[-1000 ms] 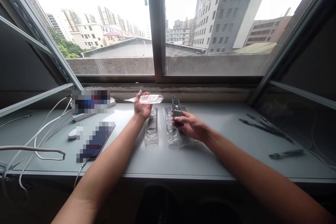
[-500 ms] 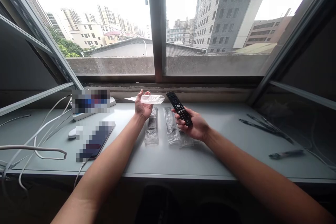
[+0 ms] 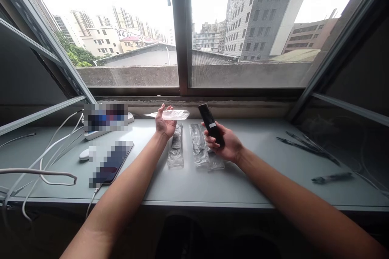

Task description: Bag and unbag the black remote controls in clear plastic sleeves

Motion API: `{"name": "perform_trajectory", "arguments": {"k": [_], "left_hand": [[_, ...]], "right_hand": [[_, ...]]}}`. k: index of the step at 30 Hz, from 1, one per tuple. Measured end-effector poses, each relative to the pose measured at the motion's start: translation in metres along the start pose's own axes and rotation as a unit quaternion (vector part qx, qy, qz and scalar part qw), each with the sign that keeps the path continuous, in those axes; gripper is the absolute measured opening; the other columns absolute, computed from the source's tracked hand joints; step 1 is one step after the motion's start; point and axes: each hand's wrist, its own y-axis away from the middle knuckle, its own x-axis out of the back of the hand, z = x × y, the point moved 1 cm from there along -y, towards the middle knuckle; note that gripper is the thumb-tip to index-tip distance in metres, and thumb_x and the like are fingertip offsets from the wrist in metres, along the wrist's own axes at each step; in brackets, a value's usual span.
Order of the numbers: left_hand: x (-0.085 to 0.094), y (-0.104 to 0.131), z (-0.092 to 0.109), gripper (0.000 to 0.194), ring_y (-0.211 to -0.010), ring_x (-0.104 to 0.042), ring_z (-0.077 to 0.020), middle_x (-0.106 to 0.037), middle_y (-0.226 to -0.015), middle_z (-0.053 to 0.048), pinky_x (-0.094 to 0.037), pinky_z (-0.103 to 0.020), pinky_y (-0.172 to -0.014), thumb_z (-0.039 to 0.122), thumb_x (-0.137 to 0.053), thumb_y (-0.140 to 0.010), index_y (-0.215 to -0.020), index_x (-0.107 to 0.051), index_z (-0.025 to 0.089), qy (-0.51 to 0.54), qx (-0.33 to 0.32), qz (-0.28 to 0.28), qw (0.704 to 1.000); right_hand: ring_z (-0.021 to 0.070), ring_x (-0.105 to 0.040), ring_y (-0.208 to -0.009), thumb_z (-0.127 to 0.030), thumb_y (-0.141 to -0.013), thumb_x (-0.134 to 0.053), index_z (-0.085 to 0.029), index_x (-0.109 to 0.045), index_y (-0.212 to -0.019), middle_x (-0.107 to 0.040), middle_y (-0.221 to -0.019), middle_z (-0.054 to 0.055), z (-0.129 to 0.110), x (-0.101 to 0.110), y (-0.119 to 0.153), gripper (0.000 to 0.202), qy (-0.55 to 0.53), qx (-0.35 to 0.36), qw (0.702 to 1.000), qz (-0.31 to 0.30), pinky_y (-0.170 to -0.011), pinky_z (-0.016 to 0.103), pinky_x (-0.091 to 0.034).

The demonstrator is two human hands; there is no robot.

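Observation:
My left hand holds a clear plastic sleeve, which sticks out to both sides of the fingers above the desk. In my right hand is a black remote control, raised and tilted, its back with a small white label facing me. Below and between the hands, wrapped remotes lie on the desk: one on the left, one in the middle, and one at the right, partly hidden under my right hand.
The grey desk stands against a window. A phone, a white earbud case, cables and a power strip are at the left. Dark pens and a marker-like item lie at the right.
The remote in my right hand has turned over from its button side to its back and shifted slightly right. My left hand and the sleeve have barely moved.

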Motion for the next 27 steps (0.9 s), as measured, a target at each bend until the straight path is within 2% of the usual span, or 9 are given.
{"name": "perform_trajectory", "arguments": {"k": [4,8,10,14,17,20,22,24,27], "left_hand": [[0.000,0.000,-0.001,0.033,-0.081,-0.075,-0.0157,-0.072,-0.106,-0.007,-0.070,-0.032,-0.079,0.032,-0.082,-0.094,-0.120,-0.068,0.018,-0.004,0.001,0.001,1.000],[0.001,-0.001,-0.002,0.030,-0.080,-0.074,-0.0161,-0.072,-0.105,-0.007,-0.070,-0.031,-0.078,0.033,-0.082,-0.095,-0.117,-0.069,0.018,-0.008,0.002,-0.004,1.000],[0.002,-0.001,-0.001,0.030,-0.080,-0.074,-0.0159,-0.072,-0.104,-0.007,-0.070,-0.032,-0.078,0.033,-0.082,-0.095,-0.118,-0.069,0.018,-0.005,0.000,-0.002,1.000],[0.001,-0.002,-0.001,0.031,-0.081,-0.075,-0.0158,-0.072,-0.106,-0.008,-0.070,-0.032,-0.079,0.033,-0.082,-0.095,-0.119,-0.069,0.017,-0.004,0.000,-0.003,1.000],[0.000,-0.001,-0.001,0.030,-0.082,-0.075,-0.0157,-0.072,-0.106,-0.008,-0.070,-0.032,-0.079,0.032,-0.081,-0.096,-0.119,-0.068,0.017,-0.005,0.001,-0.007,1.000],[0.000,-0.001,-0.001,0.031,-0.081,-0.074,-0.0157,-0.072,-0.106,-0.008,-0.070,-0.032,-0.079,0.031,-0.082,-0.095,-0.120,-0.068,0.018,-0.002,0.000,-0.007,1.000],[0.001,-0.002,-0.001,0.031,-0.082,-0.074,-0.0159,-0.072,-0.106,-0.008,-0.070,-0.032,-0.078,0.032,-0.082,-0.095,-0.120,-0.068,0.018,-0.003,0.002,-0.010,1.000],[0.002,-0.003,-0.001,0.031,-0.081,-0.075,-0.0160,-0.072,-0.106,-0.008,-0.070,-0.032,-0.077,0.032,-0.081,-0.095,-0.119,-0.069,0.017,-0.006,0.005,-0.012,1.000],[0.003,-0.004,-0.001,0.031,-0.080,-0.074,-0.0158,-0.073,-0.105,-0.008,-0.070,-0.031,-0.077,0.033,-0.081,-0.095,-0.118,-0.069,0.016,-0.009,0.005,-0.015,1.000]], "right_hand": [[0.0139,-0.059,-0.063,-0.041,-0.113,-0.053,-0.016,-0.071,-0.123,-0.068,-0.086,0.005,-0.002,0.001,0.001,0.032,-0.007,0.009,1.000,-0.013,-0.047,0.021,-0.054],[0.0180,-0.075,-0.092,-0.019,-0.103,-0.069,-0.018,-0.074,-0.116,-0.077,-0.109,0.009,0.000,0.003,-0.002,0.015,0.064,0.055,0.996,0.015,-0.079,0.027,-0.067],[0.0192,-0.077,-0.104,-0.012,-0.094,-0.077,-0.021,-0.075,-0.116,-0.079,-0.117,0.008,0.002,0.007,-0.005,0.024,0.112,0.080,0.990,0.016,-0.092,0.030,-0.066],[0.0212,-0.076,-0.110,-0.020,-0.079,-0.094,-0.023,-0.079,-0.115,-0.081,-0.117,0.004,0.005,0.015,-0.009,0.039,0.212,0.149,0.966,0.012,-0.107,0.038,-0.061],[0.0255,-0.076,-0.115,-0.027,-0.078,-0.096,-0.025,-0.081,-0.110,-0.082,-0.117,0.005,0.005,0.014,-0.007,0.035,0.356,0.259,0.898,0.000,-0.112,0.046,-0.057],[0.0295,-0.072,-0.128,-0.023,-0.090,-0.084,-0.025,-0.082,-0.104,-0.080,-0.127,0.009,0.008,0.007,0.001,0.014,0.524,0.380,0.762,-0.040,-0.116,0.050,-0.053],[0.0297,-0.071,-0.132,-0.018,-0.095,-0.077,-0.026,-0.082,-0.103,-0.080,-0.128,0.009,0.011,0.002,0.006,0.013,0.581,0.434,0.687,-0.057,-0.117,0.050,-0.053],[0.0292,-0.072,-0.132,-0.016,-0.097,-0.074,-0.027,-0.081,-0.104,-0.081,-0.126,0.009,0.014,-0.001,0.008,0.015,0.602,0.456,0.652,-0.068,-0.114,0.049,-0.055],[0.0292,-0.073,-0.130,-0.019,-0.097,-0.076,-0.027,-0.081,-0.107,-0.081,-0.126,0.009,0.015,-0.001,0.008,0.014,0.608,0.455,0.647,-0.064,-0.113,0.047,-0.056]]}}
